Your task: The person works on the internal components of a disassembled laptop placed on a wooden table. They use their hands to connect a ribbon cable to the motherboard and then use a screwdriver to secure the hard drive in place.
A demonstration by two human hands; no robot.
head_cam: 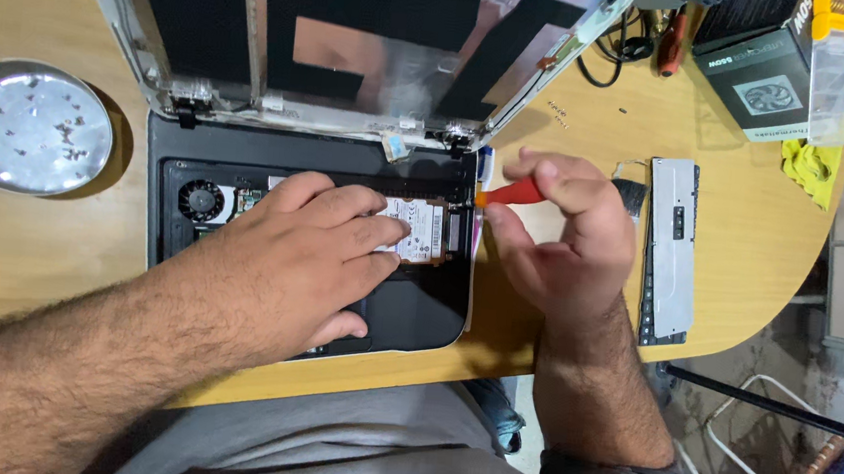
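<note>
An opened black laptop base [406, 316] lies on the wooden table with its lid frame [357, 41] tilted back. My left hand [311, 248] rests flat over the inner parts, fingertips on the silver hard drive [425, 229]. A cooling fan [202, 200] shows at the left of the base. My right hand [567, 238] holds a red-handled screwdriver [511, 194] at the drive's right edge, its tip pointing toward the drive.
A round metal dish [34, 126] with several small screws sits at the left. A removed keyboard [670, 247] lies at the right. A black box [757, 63], a clear plastic case [836, 74] and a yellow cloth [811, 165] stand at the far right.
</note>
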